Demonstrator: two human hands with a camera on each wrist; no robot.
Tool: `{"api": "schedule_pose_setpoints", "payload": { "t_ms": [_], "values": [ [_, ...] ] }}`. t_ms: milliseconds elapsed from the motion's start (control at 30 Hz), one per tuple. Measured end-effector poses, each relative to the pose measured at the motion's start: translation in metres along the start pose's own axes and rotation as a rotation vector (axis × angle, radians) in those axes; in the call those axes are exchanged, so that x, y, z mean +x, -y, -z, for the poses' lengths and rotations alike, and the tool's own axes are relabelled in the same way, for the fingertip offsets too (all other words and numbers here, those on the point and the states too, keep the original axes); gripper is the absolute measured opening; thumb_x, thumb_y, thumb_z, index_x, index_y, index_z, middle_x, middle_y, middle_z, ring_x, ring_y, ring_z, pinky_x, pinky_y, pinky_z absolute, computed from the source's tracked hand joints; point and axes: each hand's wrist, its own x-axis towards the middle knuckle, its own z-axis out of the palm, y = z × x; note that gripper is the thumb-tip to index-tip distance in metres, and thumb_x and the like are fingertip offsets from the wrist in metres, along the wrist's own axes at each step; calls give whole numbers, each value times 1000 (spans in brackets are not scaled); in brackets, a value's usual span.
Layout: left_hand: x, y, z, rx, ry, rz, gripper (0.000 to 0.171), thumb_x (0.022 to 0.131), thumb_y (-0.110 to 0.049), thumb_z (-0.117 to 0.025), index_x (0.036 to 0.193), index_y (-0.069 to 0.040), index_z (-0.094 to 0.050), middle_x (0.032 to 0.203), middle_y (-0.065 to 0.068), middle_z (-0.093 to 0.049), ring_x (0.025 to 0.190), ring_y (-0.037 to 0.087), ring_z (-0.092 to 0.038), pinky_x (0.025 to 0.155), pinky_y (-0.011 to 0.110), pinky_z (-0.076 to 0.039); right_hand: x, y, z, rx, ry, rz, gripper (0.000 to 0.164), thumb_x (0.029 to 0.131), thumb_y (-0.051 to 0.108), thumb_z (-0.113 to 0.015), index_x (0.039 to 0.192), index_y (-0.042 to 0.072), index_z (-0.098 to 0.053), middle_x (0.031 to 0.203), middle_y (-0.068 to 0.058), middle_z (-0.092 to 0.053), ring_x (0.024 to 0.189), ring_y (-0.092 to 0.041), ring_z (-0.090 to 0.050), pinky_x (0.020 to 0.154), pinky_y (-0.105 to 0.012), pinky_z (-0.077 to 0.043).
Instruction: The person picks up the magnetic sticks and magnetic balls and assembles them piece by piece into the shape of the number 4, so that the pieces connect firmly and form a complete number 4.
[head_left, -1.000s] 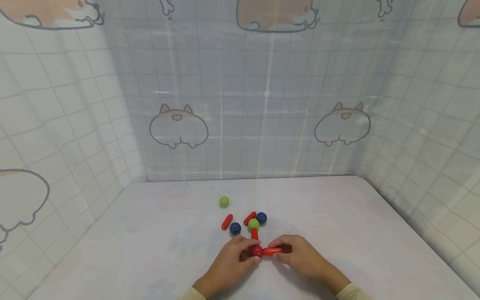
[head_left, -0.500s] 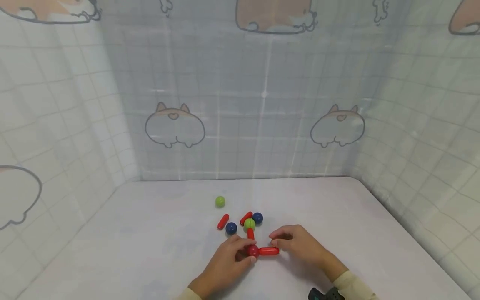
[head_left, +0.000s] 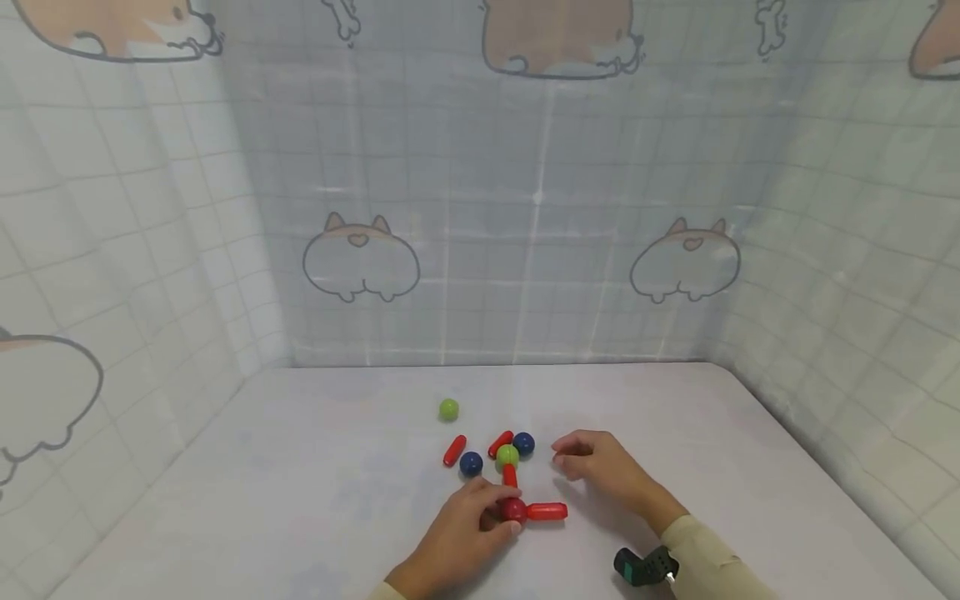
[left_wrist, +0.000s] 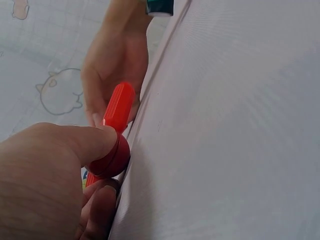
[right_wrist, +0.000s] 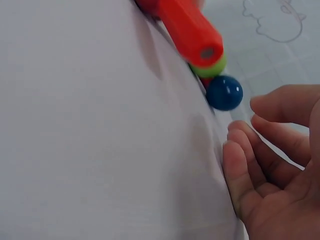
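The left hand [head_left: 463, 523] is pinching the red ball [head_left: 514, 510] between thumb and fingers, central between the desk's [head_left: 337, 475] left and right edges. From that ball, the right rod [head_left: 547, 512] is pointing at the right edge, and the upper rod [head_left: 510, 476] is running farward to the near green ball [head_left: 507, 457]. The right hand [head_left: 606, 472] is hovering right of the back blue ball [head_left: 523, 443], its grip moderately wide and holding nothing.

The step is apparently joining balls to rods. Doing it well is calling for a steady left pinch, so the joints aren't twisting, and a low, light approach to the back blue ball from its right, because the near green ball and back rod [head_left: 500, 443] are crowding its left; a careless nudge could be rolling it.

The far edge is lying well beyond the far green ball [head_left: 448, 409]. Broad room is stretching toward the right edge and far right corner; the near edge is falling outside the view.
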Motion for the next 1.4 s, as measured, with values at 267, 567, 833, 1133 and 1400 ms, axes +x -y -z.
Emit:
{"api": "schedule_pose_setpoints", "payload": {
  "t_ms": [267, 567, 833, 1133, 1400],
  "values": [
    [0, -1, 0, 2, 5, 3, 42, 85, -35, -80, 125, -25, -71, 96, -13, -55, 81, 9, -57, 71, 22, -53, 17, -5, 7, -70, 63, -30, 36, 91, 28, -73, 123, 13, -67, 104, 1, -67, 93, -18, -64, 86, -40, -54],
    [1, -1, 1, 3, 10, 1, 43, 85, -35, -80, 126, -25, -70, 96, -14, -56, 81, 9, -57, 71, 21, -54, 32, -5, 4, -47, 93, -8, 37, 90, 22, -74, 125, 13, -66, 109, 2, -69, 99, -18, -64, 92, -42, -53],
    [1, -2, 1, -12, 15, 7, 43, 85, -37, -80, 126, -25, -71, 96, -13, -56, 81, 10, -57, 71, 22, -54, 42, -2, -6, -82, 75, 44, 39, 90, 21, -75, 126, 10, -65, 110, 1, -67, 103, -19, -62, 92, -42, -53],
    [2, -3, 2, -11, 10, -13, 42, 85, -36, -80, 125, -25, -71, 96, -13, -56, 80, 10, -57, 72, 22, -54, 42, 9, -13, -148, 48, 69, 49, 88, 23, -77, 133, 14, -62, 115, -3, -66, 106, -24, -62, 90, -46, -55],
    [1, 0, 1, -32, 32, -6, 43, 84, -38, -80, 124, -23, -71, 93, -10, -56, 78, 12, -57, 72, 24, -55, 40, 10, -20, -184, 53, 88, 47, 88, 24, -77, 132, 13, -65, 108, -1, -67, 99, -20, -62, 87, -43, -56]
  ]
}}
